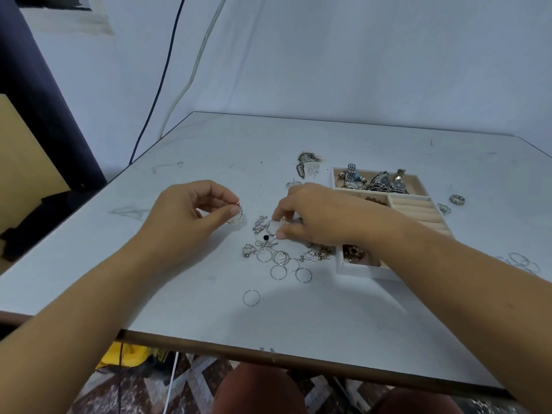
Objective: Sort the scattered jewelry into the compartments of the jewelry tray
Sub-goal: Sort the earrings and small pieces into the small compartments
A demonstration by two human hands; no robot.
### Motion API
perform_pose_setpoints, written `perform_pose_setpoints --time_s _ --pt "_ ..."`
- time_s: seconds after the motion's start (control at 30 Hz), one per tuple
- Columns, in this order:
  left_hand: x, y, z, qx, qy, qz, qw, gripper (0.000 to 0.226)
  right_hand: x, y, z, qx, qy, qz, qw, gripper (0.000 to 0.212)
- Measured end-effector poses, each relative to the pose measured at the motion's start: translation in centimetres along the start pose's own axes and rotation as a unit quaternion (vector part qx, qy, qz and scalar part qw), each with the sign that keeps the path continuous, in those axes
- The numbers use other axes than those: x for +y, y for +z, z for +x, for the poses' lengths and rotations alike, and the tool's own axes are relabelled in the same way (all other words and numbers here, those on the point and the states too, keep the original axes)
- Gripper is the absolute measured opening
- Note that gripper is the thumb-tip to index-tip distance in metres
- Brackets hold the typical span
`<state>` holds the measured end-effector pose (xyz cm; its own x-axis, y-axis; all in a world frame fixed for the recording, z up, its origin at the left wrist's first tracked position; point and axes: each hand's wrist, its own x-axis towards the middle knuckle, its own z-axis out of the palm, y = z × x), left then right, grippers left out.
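On the table (328,318), the jewelry tray (419,186) sits right of the scattered jewelry (279,255).

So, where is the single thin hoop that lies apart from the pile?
In the head view, the lone hoop lies flat on the table, nearest the person, just below the jewelry pile and between both forearms.

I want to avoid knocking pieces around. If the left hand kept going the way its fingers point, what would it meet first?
Probably the small charms at the pile's near-left edge: the left hand, pinching a ring, points right toward them. Height above the table is unclear.
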<state>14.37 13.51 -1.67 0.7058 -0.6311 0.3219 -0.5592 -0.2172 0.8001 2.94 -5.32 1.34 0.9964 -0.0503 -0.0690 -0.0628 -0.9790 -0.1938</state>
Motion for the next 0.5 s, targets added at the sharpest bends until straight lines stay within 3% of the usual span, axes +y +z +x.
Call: perform_pose_setpoints --time_s 0.3,0.5 --pt "-0.6 0.5 -0.6 0.003 0.048 0.068 0.997 0.012 0.1 -0.4 0.6 0.018 0.040 0.089 0.995 0.019" --pt "0.7 0.9 -0.5 -0.016 0.064 0.074 0.995 0.009 1.7 -2.3 -1.9 0.118 0.052 0.119 0.985 0.010"
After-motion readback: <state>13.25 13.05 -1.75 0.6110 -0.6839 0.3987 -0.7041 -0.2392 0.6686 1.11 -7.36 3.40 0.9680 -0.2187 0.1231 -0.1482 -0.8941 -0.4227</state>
